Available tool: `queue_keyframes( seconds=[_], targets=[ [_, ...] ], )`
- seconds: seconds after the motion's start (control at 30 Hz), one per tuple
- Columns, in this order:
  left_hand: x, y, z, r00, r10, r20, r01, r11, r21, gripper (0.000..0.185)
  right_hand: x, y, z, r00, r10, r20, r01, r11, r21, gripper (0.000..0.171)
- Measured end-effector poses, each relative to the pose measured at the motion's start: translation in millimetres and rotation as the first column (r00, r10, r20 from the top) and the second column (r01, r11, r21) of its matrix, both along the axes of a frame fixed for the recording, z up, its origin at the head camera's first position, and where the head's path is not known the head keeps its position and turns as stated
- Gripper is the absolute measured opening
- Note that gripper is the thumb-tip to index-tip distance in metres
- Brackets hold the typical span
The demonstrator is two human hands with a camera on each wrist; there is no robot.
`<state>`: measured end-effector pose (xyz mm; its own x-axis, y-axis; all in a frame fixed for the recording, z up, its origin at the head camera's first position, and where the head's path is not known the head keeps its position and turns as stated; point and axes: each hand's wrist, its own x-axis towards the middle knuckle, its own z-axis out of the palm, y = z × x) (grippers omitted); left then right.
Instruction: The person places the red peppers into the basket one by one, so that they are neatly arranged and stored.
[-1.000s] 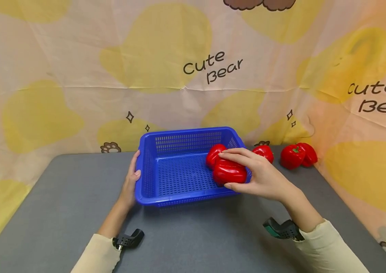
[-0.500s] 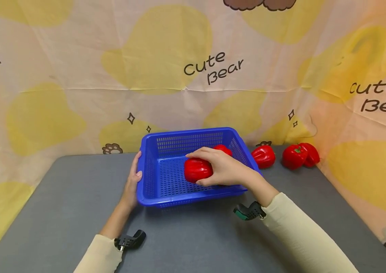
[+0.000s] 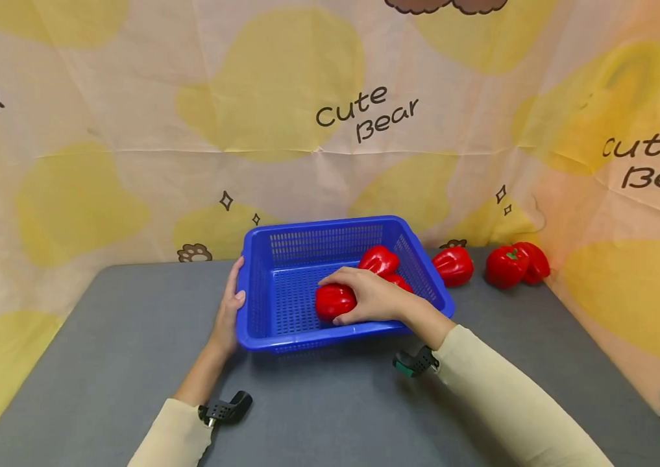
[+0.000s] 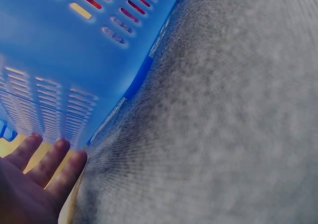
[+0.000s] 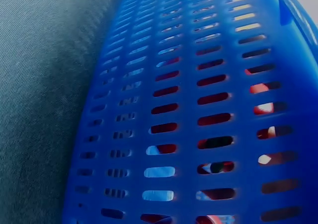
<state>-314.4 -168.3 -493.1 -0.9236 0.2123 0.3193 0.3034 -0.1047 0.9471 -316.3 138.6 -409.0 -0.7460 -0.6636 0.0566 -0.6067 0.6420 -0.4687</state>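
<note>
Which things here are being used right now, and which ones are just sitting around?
Being used:
- blue basket, steadied by the left hand
- red pepper gripped by the right hand inside the basket
- two more peppers in the basket

Just sitting:
- three peppers on the grey table
- bear-print cloth behind

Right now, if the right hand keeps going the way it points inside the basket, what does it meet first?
The right hand points left across the blue basket, gripping a red pepper. Going straight on, it would probably meet the basket's left wall first; depth is uncertain.
</note>
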Motion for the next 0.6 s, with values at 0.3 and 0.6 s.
queue_keyframes(
  seconds=[0.3, 0.6],
  targets=[
    [0.1, -0.2, 2.9, 1.0, -0.011, 0.019, 0.011, 1.0, 0.005, 0.068, -4.5, 1.6, -2.2, 0.999, -0.004, 0.039, 0.001, 0.997, 0.071, 0.065],
    [0.0, 0.1, 1.0, 1.0, -0.016, 0.014, 0.016, 1.0, 0.012, 0.068, -2.6, 4.2, -0.9, 0.993, -0.102, 0.066, 0.094, 0.989, 0.111, 0.063]
  ],
)
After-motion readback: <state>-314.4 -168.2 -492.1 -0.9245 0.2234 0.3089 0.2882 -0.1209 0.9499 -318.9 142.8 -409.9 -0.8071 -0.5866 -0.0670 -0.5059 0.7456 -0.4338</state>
